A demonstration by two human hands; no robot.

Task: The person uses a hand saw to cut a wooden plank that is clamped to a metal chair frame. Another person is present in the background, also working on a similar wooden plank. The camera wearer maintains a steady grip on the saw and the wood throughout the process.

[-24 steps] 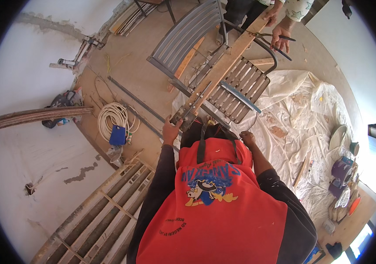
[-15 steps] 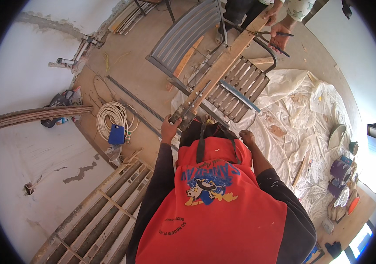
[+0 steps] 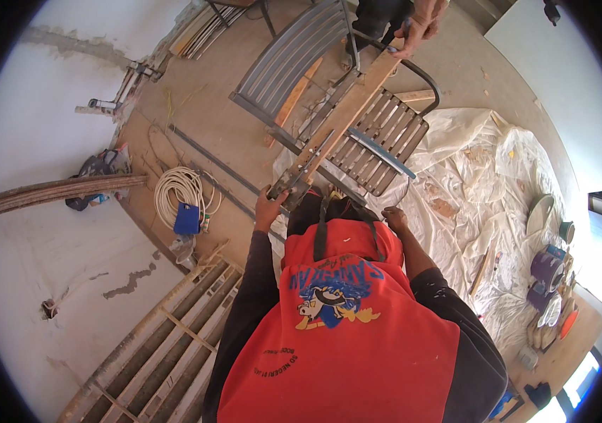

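My left hand (image 3: 270, 209) is closed on the near end of a long wooden plank (image 3: 363, 97), its thumb on top beside dark metal fittings (image 3: 299, 176). Slanting away from me, the plank lies across a grey metal chair with a slatted seat (image 3: 364, 166) and a curved slatted back (image 3: 294, 60). A thin dark rod (image 3: 320, 150) rests along the plank. My right hand (image 3: 397, 220) is curled closed beside the red cloth over my front; what it holds, if anything, I cannot make out. At the plank's far end, a co-worker's hand (image 3: 421, 29) grips the wood.
Crumpled plastic sheeting (image 3: 484, 183) covers the floor on the right, with paint cans (image 3: 546, 273) at its edge. Left of me lie coiled cable (image 3: 174, 190), long metal bars (image 3: 209, 166) and a slatted wooden frame (image 3: 167, 345). Wooden strips (image 3: 50, 194) jut in from the left.
The co-worker's hand has moved from the right onto the plank's far end, and the black-handled pincers there no longer show. My hands stay nearly in place.
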